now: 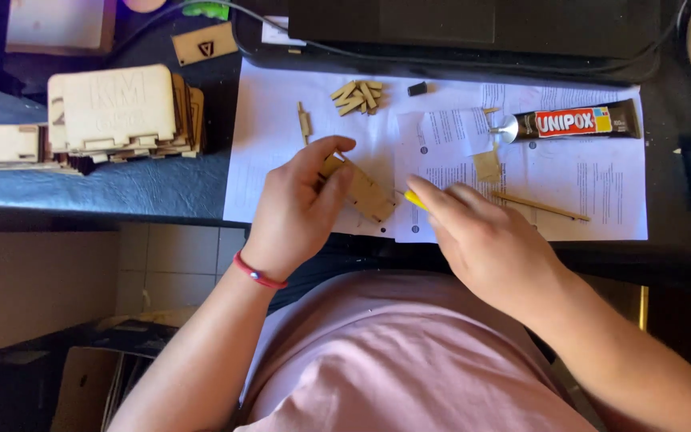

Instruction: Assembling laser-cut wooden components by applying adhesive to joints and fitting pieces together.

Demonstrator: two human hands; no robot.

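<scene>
My left hand [301, 204] grips a small flat wooden piece [364, 192] with notched edges, holding it just above the white paper sheets [273, 144]. My right hand [481, 232] is closed around a thin yellow tool [414, 199] whose tip points at the right end of the wooden piece. A red band sits on my left wrist. A dark glue tube [577, 122] with a silver neck lies on the paper to the right.
A pile of small wooden pegs [359, 96] and a single peg [304, 122] lie on the paper. A thin wooden stick [541, 206] lies right of my hand. Stacked engraved wooden panels [121, 112] sit at left. A black laptop [473, 32] is behind.
</scene>
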